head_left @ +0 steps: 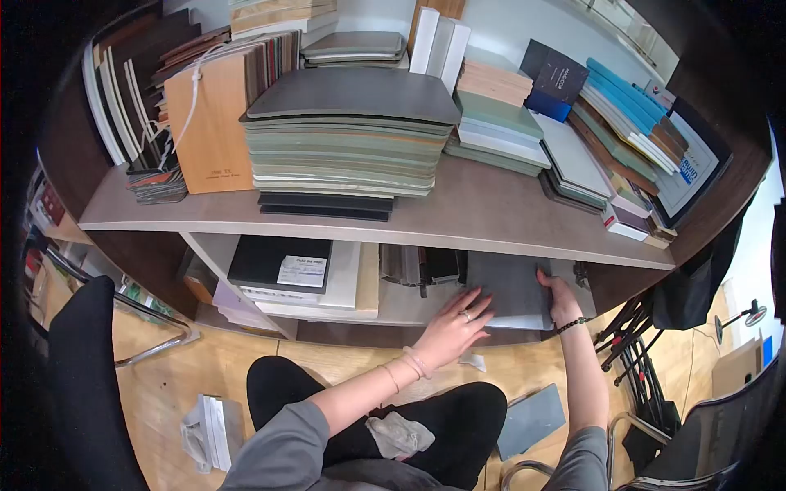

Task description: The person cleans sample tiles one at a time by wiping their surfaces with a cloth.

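Note:
A dark grey flat panel [509, 282] lies on the lower shelf of the cabinet, over a pale sheet or panel whose front edge shows. My left hand [457, 327] reaches to its left front corner, fingers stretched out and spread, wearing a ring. At the right edge, my right hand [561, 296] holds the panel with the thumb on top; its other fingers are mostly hidden. A crumpled grey cloth [399, 435] rests on my lap.
A black box [280, 264] with a white label and sample pieces [422, 266] share the lower shelf. A tall panel stack [344, 147] fills the upper shelf. A blue-grey sheet [530, 421] and a white bundle [213, 432] lie on the floor. Chairs [82, 385] flank me.

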`<state>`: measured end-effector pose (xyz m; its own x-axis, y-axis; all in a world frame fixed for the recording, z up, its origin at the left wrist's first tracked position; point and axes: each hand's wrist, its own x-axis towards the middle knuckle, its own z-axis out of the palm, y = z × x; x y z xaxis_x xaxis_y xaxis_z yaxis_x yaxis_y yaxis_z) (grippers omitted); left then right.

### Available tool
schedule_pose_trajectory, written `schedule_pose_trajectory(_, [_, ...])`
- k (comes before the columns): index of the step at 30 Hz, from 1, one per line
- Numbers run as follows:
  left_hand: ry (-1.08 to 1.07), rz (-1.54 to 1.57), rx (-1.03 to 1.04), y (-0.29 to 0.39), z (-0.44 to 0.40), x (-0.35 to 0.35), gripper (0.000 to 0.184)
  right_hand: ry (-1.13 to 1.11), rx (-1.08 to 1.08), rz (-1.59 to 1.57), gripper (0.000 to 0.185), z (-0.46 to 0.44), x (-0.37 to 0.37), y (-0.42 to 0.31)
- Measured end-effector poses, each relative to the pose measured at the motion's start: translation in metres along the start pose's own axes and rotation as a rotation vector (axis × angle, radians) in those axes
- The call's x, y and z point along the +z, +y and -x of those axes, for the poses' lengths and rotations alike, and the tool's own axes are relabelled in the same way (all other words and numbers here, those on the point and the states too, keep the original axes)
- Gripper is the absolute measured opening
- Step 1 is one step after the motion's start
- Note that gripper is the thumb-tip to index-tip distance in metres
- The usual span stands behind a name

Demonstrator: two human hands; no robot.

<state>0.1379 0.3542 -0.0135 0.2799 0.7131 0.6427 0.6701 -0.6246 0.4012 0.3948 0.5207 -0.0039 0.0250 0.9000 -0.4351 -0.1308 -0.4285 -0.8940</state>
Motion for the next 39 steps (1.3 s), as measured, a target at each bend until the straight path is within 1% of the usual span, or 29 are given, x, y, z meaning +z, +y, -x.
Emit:
schedule_pose_trajectory(3, [0.002, -0.017, 0.004, -0.01, -0.002, 0.007, 0.035, 0.027, 0.055, 0.055, 0.04, -0.002, 0.004, -0.004])
schedule_pose_trajectory(6, [0.018, -0.036, 0.01, -0.015, -0.002, 0.01, 0.035, -0.01, -0.044, 0.194, 0.041, 0.014, 0.016, -0.009])
schedule_pose_trajectory(7, [0.037, -0.042, 0.014, -0.015, -0.001, 0.012, 0.035, -0.009, -0.042, 0.193, 0.041, 0.008, 0.014, -0.007])
schedule_pose_trajectory(10, [0.063, -0.052, 0.022, -0.015, 0.002, 0.017, 0.034, 0.006, -0.128, 0.498, 0.05, -0.018, 0.004, 0.005])
schedule_pose_trajectory(11, [0.079, -0.058, 0.022, -0.015, 0.002, 0.018, 0.034, 0.01, -0.129, 0.495, 0.05, -0.011, 0.009, 0.002])
schedule_pose_trajectory(14, [0.102, -0.066, 0.026, -0.016, 0.0, 0.02, 0.034, 0.344, -0.333, 1.105, 0.061, 0.009, 0.035, -0.005])
schedule_pose_trajectory(15, [0.103, -0.064, 0.026, -0.016, 0.001, 0.02, 0.034, 0.344, -0.332, 1.099, 0.061, 0.018, 0.039, -0.008])
schedule_pose_trajectory(18, [0.102, -0.065, 0.028, -0.015, 0.004, 0.023, 0.035, 0.21, -0.34, 1.262, 0.06, 0.046, 0.037, -0.02])
schedule_pose_trajectory(19, [0.105, -0.072, 0.029, -0.015, 0.004, 0.023, 0.035, 0.22, -0.337, 1.256, 0.06, 0.054, 0.032, -0.023])
schedule_pose_trajectory(22, [0.104, -0.073, 0.03, -0.014, 0.003, 0.023, 0.036, 0.155, -0.653, 1.239, 0.061, 0.078, 0.017, -0.019])
schedule_pose_trajectory(23, [0.104, -0.071, 0.023, -0.013, 0.003, 0.023, 0.036, 0.157, -0.652, 1.241, 0.061, 0.087, 0.013, -0.01])
schedule_pose_trajectory(25, [0.111, -0.067, 0.009, -0.013, 0.001, 0.026, 0.035, -0.15, -1.096, 1.053, 0.052, 0.106, 0.009, 0.011])
schedule_pose_trajectory(26, [0.108, -0.087, 0.002, -0.017, 0.0, 0.029, 0.04, -0.156, -1.093, 1.056, 0.052, 0.108, 0.014, 0.018])
schedule_pose_trajectory(28, [0.09, -0.128, -0.014, -0.021, 0.003, 0.032, 0.049, -0.082, -1.138, 1.179, 0.046, 0.106, 0.028, 0.043])
schedule_pose_trajectory(29, [0.085, -0.13, -0.019, -0.018, 0.003, 0.028, 0.049, -0.041, -1.162, 1.238, 0.044, 0.104, 0.031, 0.051])
schedule_pose_trajectory(32, [0.153, -0.101, -0.113, -0.007, 0.0, 0.016, 0.066, -0.082, -1.144, 1.215, 0.039, 0.086, 0.028, 0.049])
schedule_pose_trajectory(33, [0.153, -0.103, -0.114, -0.007, 0.001, 0.016, 0.066, -0.1, -1.135, 1.206, 0.038, 0.079, 0.028, 0.048])
schedule_pose_trajectory(36, [0.138, 0.069, -0.187, -0.008, 0.005, 0.019, 0.076, -0.145, -1.124, 1.2, 0.039, 0.061, 0.034, 0.04])
schedule_pose_trajectory(37, [0.134, 0.069, -0.188, -0.008, 0.006, 0.02, 0.076, -0.168, -1.114, 1.198, 0.039, 0.056, 0.035, 0.039])
schedule_pose_trajectory(39, [0.197, 0.112, -0.242, -0.008, 0.007, 0.022, 0.072, -0.17, -1.119, 1.198, 0.038, 0.043, 0.039, 0.035])
